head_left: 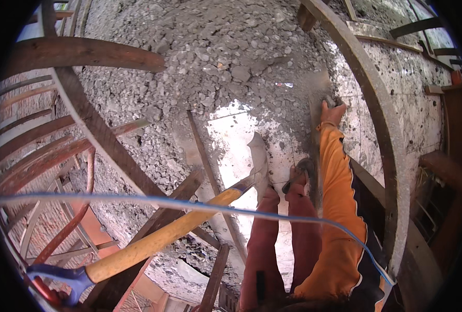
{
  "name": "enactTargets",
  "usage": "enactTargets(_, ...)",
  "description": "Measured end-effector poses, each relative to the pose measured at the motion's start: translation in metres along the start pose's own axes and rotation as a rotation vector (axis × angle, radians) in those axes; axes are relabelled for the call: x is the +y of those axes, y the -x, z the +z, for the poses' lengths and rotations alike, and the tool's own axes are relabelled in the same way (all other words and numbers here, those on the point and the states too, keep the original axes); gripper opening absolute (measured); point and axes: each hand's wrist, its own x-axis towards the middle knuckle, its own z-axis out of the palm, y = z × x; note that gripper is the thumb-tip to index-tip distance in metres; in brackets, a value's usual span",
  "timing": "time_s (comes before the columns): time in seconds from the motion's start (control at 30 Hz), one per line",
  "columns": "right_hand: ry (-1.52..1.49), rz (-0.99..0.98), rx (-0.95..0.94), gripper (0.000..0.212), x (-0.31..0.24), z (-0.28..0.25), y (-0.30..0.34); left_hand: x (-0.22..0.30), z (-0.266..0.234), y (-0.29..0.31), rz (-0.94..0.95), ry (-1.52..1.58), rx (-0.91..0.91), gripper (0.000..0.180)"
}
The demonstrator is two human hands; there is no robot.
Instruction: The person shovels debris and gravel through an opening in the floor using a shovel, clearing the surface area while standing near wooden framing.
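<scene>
My right hand (pixel 335 114), at the end of an orange sleeve, reaches forward over the floor. Its fingers are closed round a grey chunk of rubble (pixel 331 102), beside the upper end of a narrow board (pixel 316 151). My left hand is out of the picture. At the lower left slants a shovel (pixel 163 236) with a yellow wooden shaft and a blue handle grip (pixel 67 281). Its grey blade (pixel 258 151) is near my feet, and no hand shows on the shaft. Broken grey rubble (pixel 205 57) spreads across the floor ahead.
A blue cable (pixel 189 203) crosses the view from left to right. Curved-looking wooden beams (pixel 382 104) frame both sides. A dark timber (pixel 85 54) juts in from the left. Pale floor tiles (pixel 231 127) show between the rubble and my feet. Slatted wooden pieces (pixel 33 135) stand at the left.
</scene>
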Motion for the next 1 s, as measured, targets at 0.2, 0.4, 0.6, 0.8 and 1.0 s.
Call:
enactTargets(0.2, -0.471, 0.088, -0.383, 0.075, -0.049, -0.026, 0.147, 0.003, -0.015, 0.008, -0.159, 0.308, 0.147, 0.047)
enactTargets(0.4, -0.949, 0.356, -0.775, 0.07, -0.117, -0.13, 0.241, 0.064, -0.06, 0.045, -0.247, 0.364, 0.052, 0.044)
enactTargets(0.6, -0.66, -0.073, -0.943, 0.063, -0.158, -0.219, 0.235, 0.073, -0.148, 0.126, -0.268, 0.744, -0.217, 0.032)
enactTargets(0.8, -0.415, -0.273, -1.22, 0.064, -0.206, -0.313, 0.219, 0.063, -0.281, 0.179, -0.06, 0.637, -0.648, 0.052)
enactTargets(1.0, 0.014, -0.575, -1.384, 0.064, -0.209, -0.381, 0.24, 0.017, -0.349, 0.221, 0.079, 0.8, -0.778, 0.054)
